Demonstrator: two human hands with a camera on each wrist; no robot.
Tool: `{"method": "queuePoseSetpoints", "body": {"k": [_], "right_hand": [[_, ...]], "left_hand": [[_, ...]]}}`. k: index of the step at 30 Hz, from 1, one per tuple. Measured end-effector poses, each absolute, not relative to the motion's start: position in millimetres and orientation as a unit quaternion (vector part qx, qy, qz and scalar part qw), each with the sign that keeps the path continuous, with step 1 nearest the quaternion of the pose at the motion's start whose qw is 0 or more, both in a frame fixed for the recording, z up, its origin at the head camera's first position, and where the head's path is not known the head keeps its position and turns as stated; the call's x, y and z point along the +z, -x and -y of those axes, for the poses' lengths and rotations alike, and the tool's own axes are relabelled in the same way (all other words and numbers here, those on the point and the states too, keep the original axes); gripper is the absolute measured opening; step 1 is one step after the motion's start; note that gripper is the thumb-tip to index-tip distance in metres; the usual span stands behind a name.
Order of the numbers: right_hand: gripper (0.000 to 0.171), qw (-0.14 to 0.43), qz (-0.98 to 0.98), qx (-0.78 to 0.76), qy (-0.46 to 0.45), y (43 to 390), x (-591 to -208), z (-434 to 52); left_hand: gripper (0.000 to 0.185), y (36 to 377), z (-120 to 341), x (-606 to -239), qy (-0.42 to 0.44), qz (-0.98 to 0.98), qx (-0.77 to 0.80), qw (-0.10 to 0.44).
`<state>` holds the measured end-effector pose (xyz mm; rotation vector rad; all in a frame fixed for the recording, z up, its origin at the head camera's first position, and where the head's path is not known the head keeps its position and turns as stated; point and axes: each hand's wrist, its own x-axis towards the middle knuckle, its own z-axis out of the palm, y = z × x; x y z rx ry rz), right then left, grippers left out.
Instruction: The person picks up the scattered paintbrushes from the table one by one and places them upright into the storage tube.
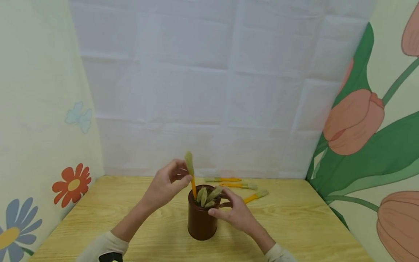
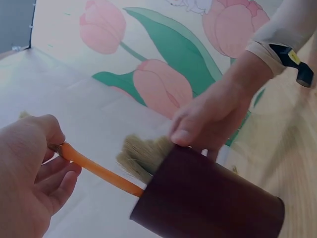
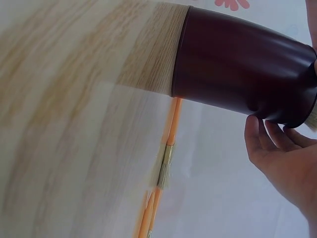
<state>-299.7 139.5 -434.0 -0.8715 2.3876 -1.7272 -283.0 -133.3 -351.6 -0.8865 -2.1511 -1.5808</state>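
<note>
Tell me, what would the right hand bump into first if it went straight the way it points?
The shiny, dark-brown, cylindrical container, right away: the right hand touches it near its top. Beyond that, probably the pale, bristly brush heads inside, though depth is unclear.

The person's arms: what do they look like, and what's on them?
The left grip and right grip are bare, with no gloves. Both arms have pale cream sleeves that stop above the wrists. On the right sleeve is a black gadget with a yellow patch. The left sleeve has a black thing too, mostly cut off by the head picture's bottom edge.
</note>
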Motion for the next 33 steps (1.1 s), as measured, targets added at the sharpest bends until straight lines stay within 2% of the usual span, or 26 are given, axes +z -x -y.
{"method": "queuePoseSetpoints", "body": {"k": [10, 19, 29, 33], "right_hand": [[0.059, 0.026, -0.773, -0.558, 0.301, 300, -433, -140], [0.058, 0.027, -0.779, -0.553, 0.294, 298, -433, -140], [0.060, 0.031, -0.773, -0.561, 0.296, 297, -433, -139], [0.060, 0.032, -0.777, -0.556, 0.293, 299, -432, -139]], "left_hand": [[0.028, 281, 122, -377, 0.334, 0.803, -0.479, 0.120], [0.029, 275, 124, -390, 0.320, 0.845, -0.404, 0.140], [0.033, 276, 130, -401, 0.325, 0.833, -0.423, 0.146], [0.043, 275, 133, -405, 0.308, 0.833, -0.438, 0.138]]}}
